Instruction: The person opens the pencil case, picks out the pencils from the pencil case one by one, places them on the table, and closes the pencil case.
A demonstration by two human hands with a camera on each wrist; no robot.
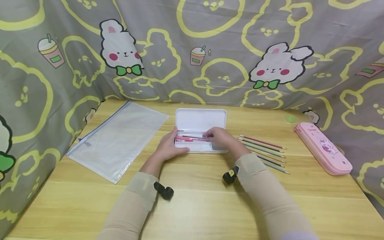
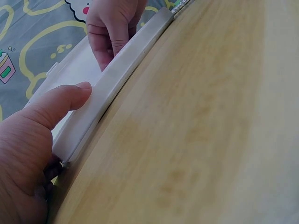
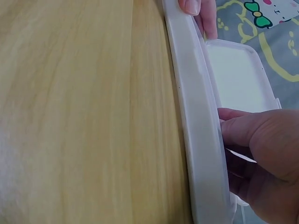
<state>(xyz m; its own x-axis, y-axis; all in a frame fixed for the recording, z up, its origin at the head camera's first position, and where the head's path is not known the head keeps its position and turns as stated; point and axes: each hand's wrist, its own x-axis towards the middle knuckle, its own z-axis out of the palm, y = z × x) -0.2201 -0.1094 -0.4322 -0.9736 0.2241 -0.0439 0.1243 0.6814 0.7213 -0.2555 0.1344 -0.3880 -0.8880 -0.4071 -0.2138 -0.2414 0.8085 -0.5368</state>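
An opened white pencil box [image 1: 193, 146] lies on the table, its lid [image 1: 200, 118] tilted up at the back. Several slender pens [image 1: 187, 138] with red parts lie in its rear compartment. My left hand [image 1: 168, 146] grips the box's left end, thumb along the front rim and fingers round the side. Reaching in from the right, my right hand [image 1: 220, 137] has its bent thumb and fingers at the pens' right ends, seemingly pinching them. In the right wrist view the front wall [image 3: 198, 130] hides those fingertips.
Several pencils [image 1: 264, 150] lie side by side right of the box. Farther right is a pink zippered pencil case [image 1: 325, 146], with a small green round thing [image 1: 290, 118] behind it. A clear zip pouch [image 1: 120, 140] lies flat at left. Patterned cloth [image 1: 168, 50] hangs behind the table.
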